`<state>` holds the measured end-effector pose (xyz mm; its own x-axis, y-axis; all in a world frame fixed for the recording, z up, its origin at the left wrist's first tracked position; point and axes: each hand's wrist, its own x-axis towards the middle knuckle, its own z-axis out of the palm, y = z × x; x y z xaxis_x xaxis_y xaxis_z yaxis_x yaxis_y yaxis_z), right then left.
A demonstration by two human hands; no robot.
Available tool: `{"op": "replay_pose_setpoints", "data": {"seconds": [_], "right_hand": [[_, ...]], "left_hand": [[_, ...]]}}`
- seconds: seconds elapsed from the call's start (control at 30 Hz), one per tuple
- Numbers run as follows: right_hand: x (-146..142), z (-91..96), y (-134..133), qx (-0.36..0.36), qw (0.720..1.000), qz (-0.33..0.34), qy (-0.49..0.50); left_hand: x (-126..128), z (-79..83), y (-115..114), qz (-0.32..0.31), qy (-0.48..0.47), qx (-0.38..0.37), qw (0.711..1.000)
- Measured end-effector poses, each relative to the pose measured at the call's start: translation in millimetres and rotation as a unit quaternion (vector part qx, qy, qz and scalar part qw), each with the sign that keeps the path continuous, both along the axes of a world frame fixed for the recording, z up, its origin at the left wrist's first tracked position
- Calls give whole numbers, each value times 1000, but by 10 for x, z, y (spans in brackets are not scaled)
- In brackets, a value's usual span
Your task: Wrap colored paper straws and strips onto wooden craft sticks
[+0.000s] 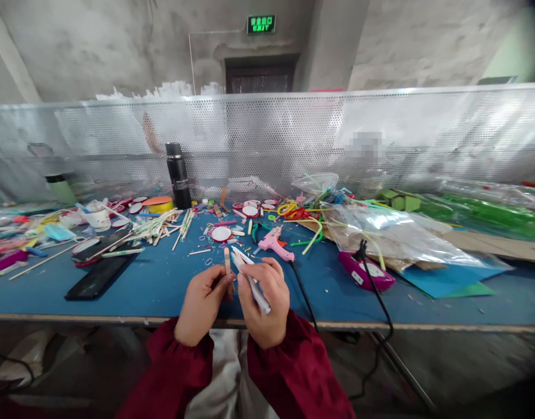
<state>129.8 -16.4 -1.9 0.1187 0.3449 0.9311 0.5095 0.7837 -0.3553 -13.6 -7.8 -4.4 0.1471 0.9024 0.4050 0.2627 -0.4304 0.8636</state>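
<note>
My left hand [202,305] is closed in a pinch on a thin wooden craft stick [227,260] that stands upright between the fingers. My right hand [264,302] is wrapped round a white pen-like tool [254,285], whose tip points up and left toward the stick. Both hands are held close together over the near edge of the blue table [163,285]. A pink glue gun [276,244] lies on the table just beyond my right hand, its black cord running off the front edge.
A black phone [97,278] lies at the left. Wooden sticks [163,224], red-rimmed discs [221,234] and coloured bits litter the back. A black flask [178,176] stands by the perforated metal screen [293,134]. Plastic bags [393,233] and a magenta device [367,271] fill the right.
</note>
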Motion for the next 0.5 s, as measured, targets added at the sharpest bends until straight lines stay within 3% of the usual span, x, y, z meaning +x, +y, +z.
{"op": "replay_pose_setpoints", "data": {"seconds": [0.23, 0.5], "right_hand": [[5, 28, -32, -3, 999, 30, -20], [-26, -13, 16, 2, 1000, 0, -4]], "left_hand": [[3, 14, 13, 4, -19, 10, 1000], [-4, 23, 27, -1, -7, 5, 1000]]}}
